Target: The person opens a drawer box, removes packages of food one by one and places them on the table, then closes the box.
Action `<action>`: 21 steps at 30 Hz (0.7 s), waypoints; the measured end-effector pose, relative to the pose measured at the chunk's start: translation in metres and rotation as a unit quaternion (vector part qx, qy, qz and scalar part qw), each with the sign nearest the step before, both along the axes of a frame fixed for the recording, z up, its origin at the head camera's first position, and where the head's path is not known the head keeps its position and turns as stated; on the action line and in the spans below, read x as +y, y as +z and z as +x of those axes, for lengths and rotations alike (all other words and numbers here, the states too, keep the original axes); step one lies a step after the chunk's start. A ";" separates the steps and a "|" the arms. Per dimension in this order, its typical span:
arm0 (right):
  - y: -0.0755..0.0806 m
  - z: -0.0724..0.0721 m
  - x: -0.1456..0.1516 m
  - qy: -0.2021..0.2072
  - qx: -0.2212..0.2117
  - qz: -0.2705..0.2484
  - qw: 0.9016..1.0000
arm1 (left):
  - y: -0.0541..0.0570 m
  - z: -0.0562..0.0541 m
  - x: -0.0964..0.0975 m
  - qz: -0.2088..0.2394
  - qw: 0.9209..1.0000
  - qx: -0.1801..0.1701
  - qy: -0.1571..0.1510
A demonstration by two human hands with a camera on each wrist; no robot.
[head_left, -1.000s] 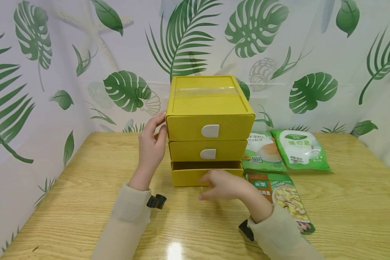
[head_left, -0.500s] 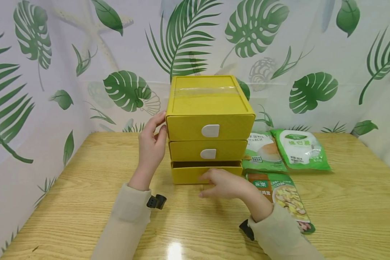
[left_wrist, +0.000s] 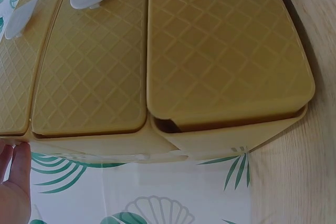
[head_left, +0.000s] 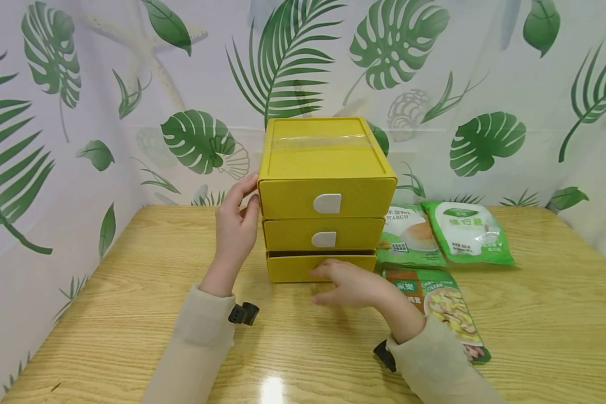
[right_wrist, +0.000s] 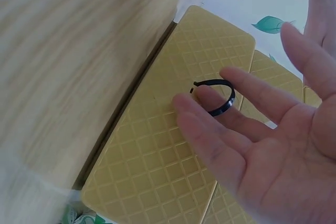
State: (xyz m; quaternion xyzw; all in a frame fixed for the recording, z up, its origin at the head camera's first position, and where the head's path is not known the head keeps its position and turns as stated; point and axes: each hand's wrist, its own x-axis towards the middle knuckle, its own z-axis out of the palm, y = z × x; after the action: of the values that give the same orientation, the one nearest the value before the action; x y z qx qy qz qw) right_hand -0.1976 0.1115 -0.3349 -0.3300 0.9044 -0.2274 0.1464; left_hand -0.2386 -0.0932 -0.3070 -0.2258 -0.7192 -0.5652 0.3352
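A yellow three-drawer box (head_left: 328, 148) stands on the table, its upper two drawers closed and bearing white tabs. Its bottom drawer (head_left: 290, 269) sticks out slightly, with a narrow dark gap above its front. My left hand (head_left: 234, 230) rests against the box's left side near the top drawer. With the fingertips, my right hand (head_left: 350, 283) touches the bottom drawer's front. In the right wrist view, a black loop (right_wrist: 229, 98) on that front lies among the right fingers, which are loosely bent. The drawer's inside is hidden.
To the right of the box lie a starch packet (head_left: 409, 235), a green-and-white packet (head_left: 467, 233) and a brown-and-green food packet (head_left: 449, 308), partly behind the right forearm. A leaf-patterned cloth (head_left: 303, 73) hangs behind the wooden table (head_left: 146, 269).
The bottom drawer has slid inward, narrowing the gap above its front. The right hand has stayed at its front with barely any shift. The left hand has not moved.
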 end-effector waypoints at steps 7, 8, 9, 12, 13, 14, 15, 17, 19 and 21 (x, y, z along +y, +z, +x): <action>0.000 0.000 0.000 -0.011 -0.009 -0.002 1.000 | 0.000 0.002 -0.001 -0.002 1.000 0.000 0.002; 0.000 0.000 0.000 -0.013 -0.010 -0.002 1.000 | 0.000 0.002 -0.001 -0.002 1.000 0.001 0.002; 0.000 0.000 0.000 -0.014 -0.010 -0.001 1.000 | 0.000 0.001 -0.001 -0.002 1.000 0.002 0.002; 0.000 0.000 0.000 -0.018 -0.011 0.000 1.000 | 0.000 0.001 -0.001 -0.001 1.000 0.004 0.001; 0.000 0.000 0.000 -0.017 -0.010 0.001 1.000 | 0.000 0.001 -0.001 -0.001 1.000 0.005 0.001; 0.000 0.000 0.001 -0.017 -0.008 0.002 1.000 | 0.000 0.000 0.000 -0.002 1.000 0.006 0.002; 0.000 -0.001 0.001 -0.015 -0.007 0.003 1.000 | 0.000 0.000 0.000 -0.003 1.000 0.006 0.002; 0.000 -0.001 0.001 -0.014 -0.005 0.002 1.000 | 0.000 0.000 0.000 -0.004 1.000 0.007 0.002; 0.000 -0.001 0.002 -0.011 -0.002 0.001 1.000 | 0.000 -0.001 0.000 -0.005 1.000 0.008 0.002; 0.000 -0.001 0.002 -0.010 -0.002 0.000 1.000 | 0.000 -0.001 0.000 -0.004 1.000 0.008 0.002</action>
State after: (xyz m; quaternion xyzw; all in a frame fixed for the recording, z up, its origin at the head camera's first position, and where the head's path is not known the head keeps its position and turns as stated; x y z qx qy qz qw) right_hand -0.1988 0.1135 -0.3351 -0.3201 0.9075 -0.2294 0.1462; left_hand -0.2395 -0.0934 -0.3073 -0.2306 -0.7192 -0.5597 0.3410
